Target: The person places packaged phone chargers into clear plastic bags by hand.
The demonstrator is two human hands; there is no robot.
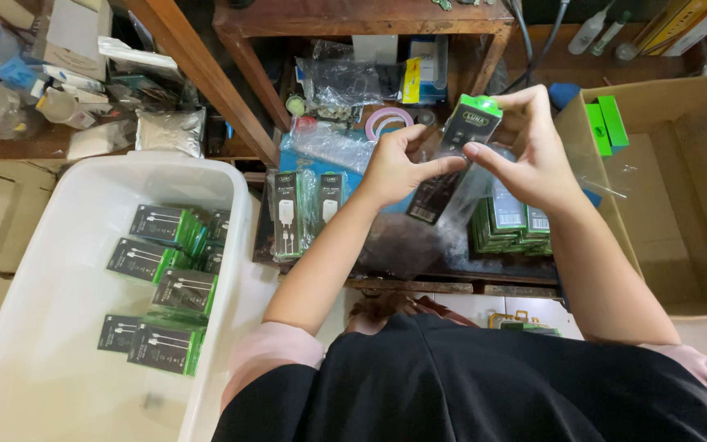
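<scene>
Green-topped box (461, 135) pinched by both hands (468, 164) (white tub (59, 245) left, cardboard carton (681, 205) right).

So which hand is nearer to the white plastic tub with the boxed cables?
Left. The left hand holds the black-and-green box on the side toward the white tub; the right hand grips the box's far side, farther away.

Left hand (398, 168) and right hand (533, 151) hold a green-topped black box (456, 155), seemingly sleeved in clear plastic.
</scene>
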